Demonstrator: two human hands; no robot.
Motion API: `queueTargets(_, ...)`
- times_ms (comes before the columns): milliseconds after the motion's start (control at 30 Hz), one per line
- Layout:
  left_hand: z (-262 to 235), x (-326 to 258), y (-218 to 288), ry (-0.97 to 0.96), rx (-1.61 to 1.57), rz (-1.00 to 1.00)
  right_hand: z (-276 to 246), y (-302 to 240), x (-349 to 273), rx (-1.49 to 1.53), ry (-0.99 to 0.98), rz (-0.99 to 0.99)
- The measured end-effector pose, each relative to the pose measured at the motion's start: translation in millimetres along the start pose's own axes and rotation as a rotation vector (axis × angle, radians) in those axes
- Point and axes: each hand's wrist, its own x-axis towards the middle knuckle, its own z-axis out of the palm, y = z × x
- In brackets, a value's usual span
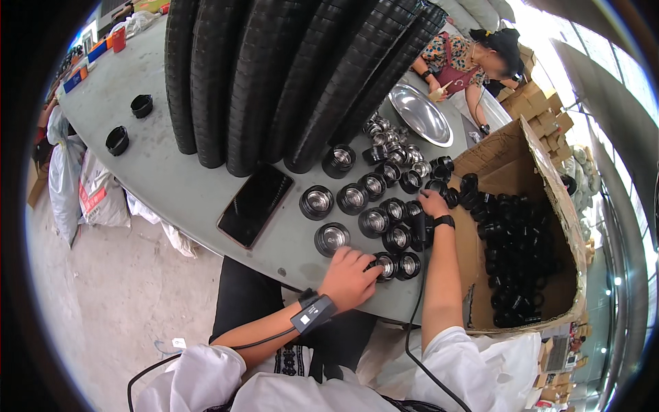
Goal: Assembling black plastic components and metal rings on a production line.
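- Curling by the table's (pixel 171 185) near edge, your left hand (pixel 349 278) was at a black cap (pixel 388 265); couldn't tell its grip.
- Your right hand (pixel 433 204) was at right-edge caps (pixel 438 186), grip unclear.

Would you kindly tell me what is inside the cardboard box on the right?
The cardboard box holds a jumbled heap of small, round black pieces. Only the upper ones can be seen; whatever lies beneath them is covered.
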Motion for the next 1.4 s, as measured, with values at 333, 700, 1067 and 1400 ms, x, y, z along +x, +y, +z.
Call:
queueTargets(333, -1, 2, 1, 0.001, -0.010, 0.011, 16, -3, -14, 0.076, 0.082, 0.130)
queueTargets(700, -1, 3, 4, -0.033, 0.007, 0.008, 14, -1, -18, 0.162, 0.133, 0.139)
queueTargets(1067, -2, 4, 4, -0.061, 0.018, 0.004, 16, 0, -21, 0.211, 0.172, 0.103)
queueTargets(1400, -4, 4, 4, -0.061, 0.008, 0.008, 19, -1, -22, 0.222, 0.299, 0.041)
